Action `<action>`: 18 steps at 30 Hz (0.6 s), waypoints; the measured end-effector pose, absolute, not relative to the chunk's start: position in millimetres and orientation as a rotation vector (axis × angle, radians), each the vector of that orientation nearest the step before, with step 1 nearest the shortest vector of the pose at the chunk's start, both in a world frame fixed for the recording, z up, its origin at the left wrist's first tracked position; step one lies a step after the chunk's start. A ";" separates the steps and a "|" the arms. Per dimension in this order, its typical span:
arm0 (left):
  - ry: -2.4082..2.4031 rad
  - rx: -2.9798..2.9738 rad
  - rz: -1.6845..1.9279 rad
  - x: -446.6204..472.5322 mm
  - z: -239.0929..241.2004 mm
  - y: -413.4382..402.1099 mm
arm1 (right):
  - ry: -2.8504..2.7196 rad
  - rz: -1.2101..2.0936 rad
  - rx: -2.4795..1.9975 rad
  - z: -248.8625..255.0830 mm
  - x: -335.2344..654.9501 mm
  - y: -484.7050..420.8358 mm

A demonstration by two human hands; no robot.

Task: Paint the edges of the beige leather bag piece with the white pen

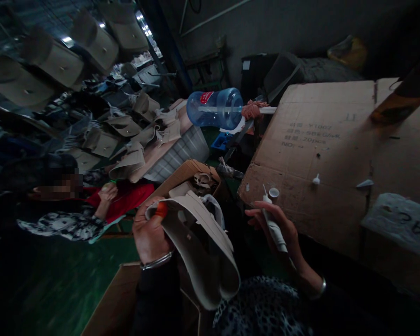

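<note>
My left hand (pixel 151 235), an orange covering on its thumb, is closed on the edge of a beige bag (pixel 192 259), which looks unfinished. The bag hangs tilted over my lap with its inner side partly showing, and a clear plastic strip (pixel 213 210) sticks out behind it. To the right, apart from the bag, my right hand (pixel 290 233) holds a white squeeze tube (pixel 275 229). Its thin nozzle points up and away from me, near the cardboard's corner, and its lower end looks rolled or creased. Some right fingers stretch out beside the tube.
Cardboard (pixel 322 112) covers a surface at right, with a small white nozzle piece (pixel 316 179) and crumpled plastic (pixel 399 224) on it. Ahead are a blue water bottle (pixel 215 109), an open carton (pixel 182 172) and a grey crate (pixel 182 151). At left sits another person (pixel 66 224).
</note>
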State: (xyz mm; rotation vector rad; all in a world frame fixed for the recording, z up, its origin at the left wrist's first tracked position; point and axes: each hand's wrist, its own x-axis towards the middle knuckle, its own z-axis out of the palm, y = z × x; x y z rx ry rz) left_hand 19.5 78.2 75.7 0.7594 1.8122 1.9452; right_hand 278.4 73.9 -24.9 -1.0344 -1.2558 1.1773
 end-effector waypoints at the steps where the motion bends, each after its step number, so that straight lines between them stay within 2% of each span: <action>1: 1.820 0.749 2.029 15.6 82.1 76.6 | -1.270 1.155 -1.037 -23.2 279.1 75.2; 6: 1.832 0.537 2.326 10.9 64.1 65.1 | -1.369 0.996 -1.051 -27.8 276.4 76.6; 12: 1.884 0.086 2.180 10.5 12.9 60.5 | -1.617 0.859 -1.047 -42.7 264.7 69.9; 18: 1.941 0.133 2.146 6.8 6.6 58.9 | -1.800 0.687 -0.978 -37.0 254.4 74.9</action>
